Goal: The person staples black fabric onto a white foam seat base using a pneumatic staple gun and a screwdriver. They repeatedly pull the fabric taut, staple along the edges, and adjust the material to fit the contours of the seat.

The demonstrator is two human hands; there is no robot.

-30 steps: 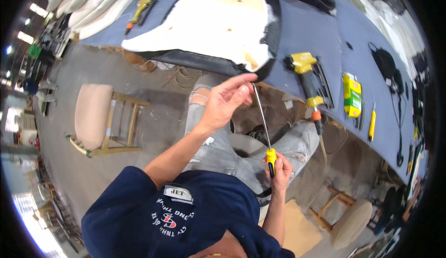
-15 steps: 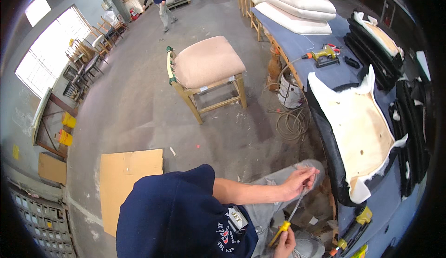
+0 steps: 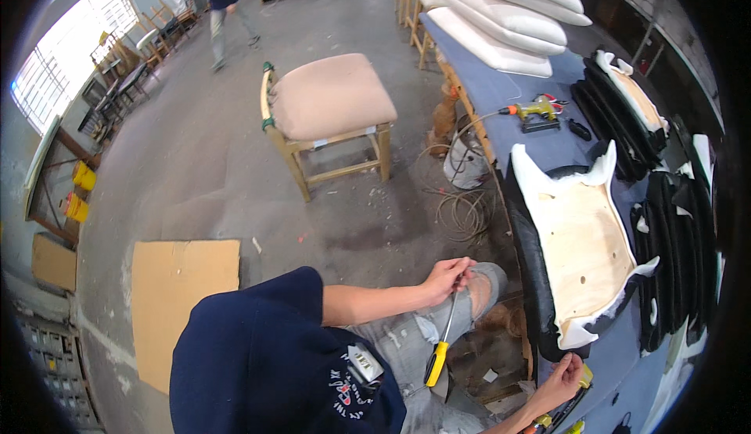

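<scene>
A screwdriver with a yellow and black handle (image 3: 436,364) hangs handle-down from my left hand (image 3: 449,279), whose fingers are closed round its metal shaft near my knee. My right hand (image 3: 560,382) is at the near corner of an upturned seat, fingertips bent against the edge of its black cover (image 3: 535,293); the exact grip is partly hidden. White padding (image 3: 580,335) folds over the rim of the seat's wooden board (image 3: 583,254). Partly behind my right hand lies a yellow and black tool (image 3: 583,378) on the table.
The blue-topped table (image 3: 501,133) bears a staple gun (image 3: 537,110), stacked white cushions (image 3: 501,39) and black covered pieces (image 3: 674,254). A pink-seated chair (image 3: 332,98), coiled hose (image 3: 463,213) and cardboard sheet (image 3: 184,293) are on the floor. Another person (image 3: 219,4) walks far left.
My right hand has let go of the screwdriver handle and moved right to the black cover's corner. The screwdriver now hangs from my left hand. The view has shifted; the other person has walked nearer.
</scene>
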